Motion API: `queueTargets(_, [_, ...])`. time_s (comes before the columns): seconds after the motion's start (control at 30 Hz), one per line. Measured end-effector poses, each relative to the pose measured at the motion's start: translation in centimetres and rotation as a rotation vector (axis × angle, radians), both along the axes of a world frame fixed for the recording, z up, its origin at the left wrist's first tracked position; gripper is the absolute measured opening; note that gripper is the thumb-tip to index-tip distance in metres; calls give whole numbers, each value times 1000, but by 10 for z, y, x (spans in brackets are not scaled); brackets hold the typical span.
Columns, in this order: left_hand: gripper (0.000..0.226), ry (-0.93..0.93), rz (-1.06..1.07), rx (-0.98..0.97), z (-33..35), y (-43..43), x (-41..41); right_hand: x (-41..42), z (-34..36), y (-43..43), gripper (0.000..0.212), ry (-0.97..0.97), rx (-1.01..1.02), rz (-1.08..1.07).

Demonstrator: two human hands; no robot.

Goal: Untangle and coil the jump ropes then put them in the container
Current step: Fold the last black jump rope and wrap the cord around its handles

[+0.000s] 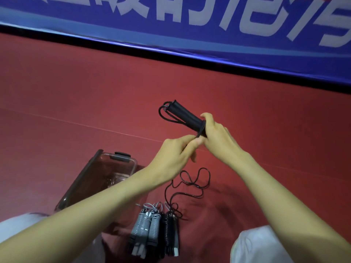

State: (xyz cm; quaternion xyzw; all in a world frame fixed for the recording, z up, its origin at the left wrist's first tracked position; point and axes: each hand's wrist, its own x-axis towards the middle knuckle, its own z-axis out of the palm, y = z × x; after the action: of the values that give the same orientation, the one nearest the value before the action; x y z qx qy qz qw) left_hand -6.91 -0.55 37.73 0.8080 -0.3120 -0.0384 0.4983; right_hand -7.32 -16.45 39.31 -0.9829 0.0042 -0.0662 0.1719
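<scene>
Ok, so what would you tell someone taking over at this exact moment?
Right hand grips the black handles, held together in the air.
Left hand pinches the cord just below them. Some cord is looped at the handles, and the rest trails loose on the floor.
Done: the grey bundle and black bundle lie coiled on the floor.
The container stands at left, open, with no rope visible inside.
Left to do: finish winding the cord, then put all three ropes in the container.
</scene>
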Motion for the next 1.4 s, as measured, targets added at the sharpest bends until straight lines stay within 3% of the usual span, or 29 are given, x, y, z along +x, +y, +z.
queueTargets(0.13, [42,716,-74,-277,7,-6,0,-1,7,-1,42,-63,9,-17])
queueTargets(0.23, [21,964,-115,-366,5,-3,9,-2,10,1,37,-96,63,-15])
queueTargets(0.57, [15,621,-3,-270,3,8,31,-4,10,3,32,-91,298,-22])
queueTargets(0.7, [12,515,62,-294,-2,9,39,-6,9,9,27,-5,388,32])
queueTargets(0.83, [20,565,-17,-312,-6,13,44,-9,12,7,23,120,570,124])
queueTargets(0.97, [32,707,-181,-413,-10,16,52,-13,17,9,21,269,901,247])
queueTargets(1.1, [61,753,-259,-504,-9,14,52,-10,15,9,18,277,1075,312])
queueTargets(1.27, [27,791,-227,-511,-7,11,50,-7,12,7,31,303,1186,349])
queueTargets(1.4, [17,773,-205,-505,-6,8,46,-7,12,11,46,285,1221,268])
